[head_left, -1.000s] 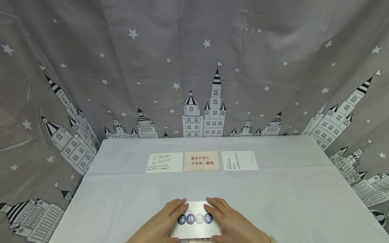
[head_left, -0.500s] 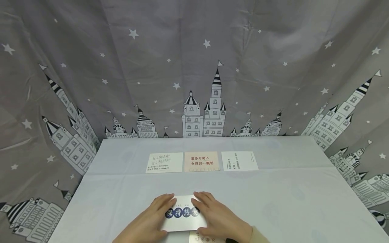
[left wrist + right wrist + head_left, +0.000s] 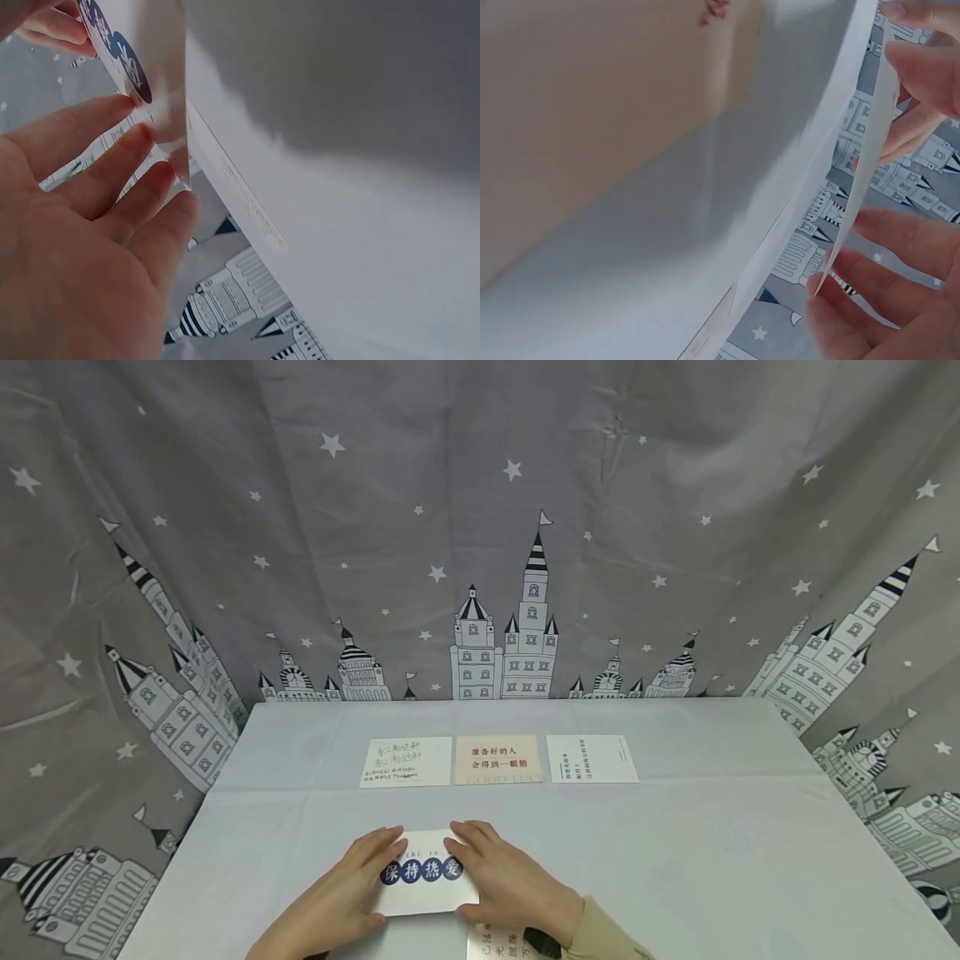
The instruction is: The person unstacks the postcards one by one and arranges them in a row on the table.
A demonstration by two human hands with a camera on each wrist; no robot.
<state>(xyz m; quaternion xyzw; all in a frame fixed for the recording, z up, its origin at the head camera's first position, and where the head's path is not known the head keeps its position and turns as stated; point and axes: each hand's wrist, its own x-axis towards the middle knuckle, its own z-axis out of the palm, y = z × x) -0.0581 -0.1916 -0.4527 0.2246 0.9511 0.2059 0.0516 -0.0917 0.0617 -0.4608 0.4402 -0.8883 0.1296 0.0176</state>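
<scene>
1. Both hands share one white card, which sits at the lower centre of the head view, a little left of the middle.
2. The left hand grasps the card's left side, with the thumb at the near corner and the other fingers at the far edge.
3. The right hand grasps the right side in the same manner, thumb near the lower corner, fingers over the upper one.
4. The card carries a row of four dark blue discs with white characters; small lettering above them is partly covered by fingers.
5. In the right wrist view the card appears almost edge-on, slightly bowed, and apart from the white surface.
6. Below the right hand, at the bottom edge of the head view, lies a cream card with brown characters, partly hidden.
7. A dark item shows beside the right wrist, next to a pale sleeve.
8. Farther up the frame, three cards lie in a row: a handwritten card on the left, a peach card with red characters in the middle, and a white card with vertical text on the right.
9. A grey cloth printed with stars and castles fills the upper frame.
</scene>
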